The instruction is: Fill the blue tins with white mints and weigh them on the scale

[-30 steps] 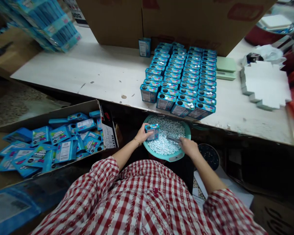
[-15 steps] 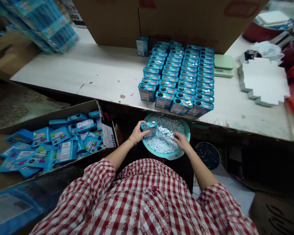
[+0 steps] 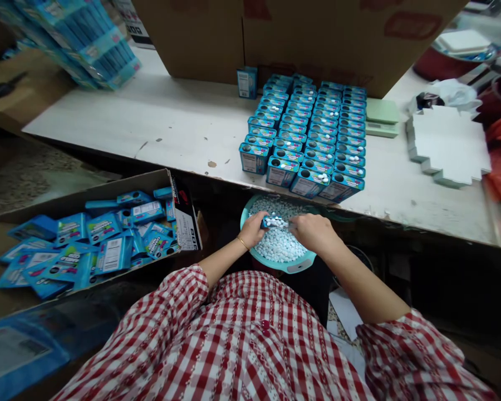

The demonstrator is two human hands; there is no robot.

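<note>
My left hand (image 3: pixel 253 228) grips a small blue box (image 3: pixel 274 222) over a teal bowl (image 3: pixel 284 264) full of small white candies (image 3: pixel 278 248). White candies lie on the box's top. My right hand (image 3: pixel 315 233) is closed right beside the box, its fingers at the box's right end; what they pinch is hidden. On the white table (image 3: pixel 171 125) above the bowl stand several rows of the same blue boxes (image 3: pixel 309 133), upright with round holes on top.
An open carton (image 3: pixel 177 217) of flat blue boxes sits at my left. A big brown carton (image 3: pixel 300 33) stands behind the rows. Green scales (image 3: pixel 383 117), a stack of white card pieces (image 3: pixel 451 146) and wrapped blue packs (image 3: pixel 79 39) are on the table.
My right hand came up from the candies to the box in my left hand. The box now has white candies on its top and sits lower over the bowl.
</note>
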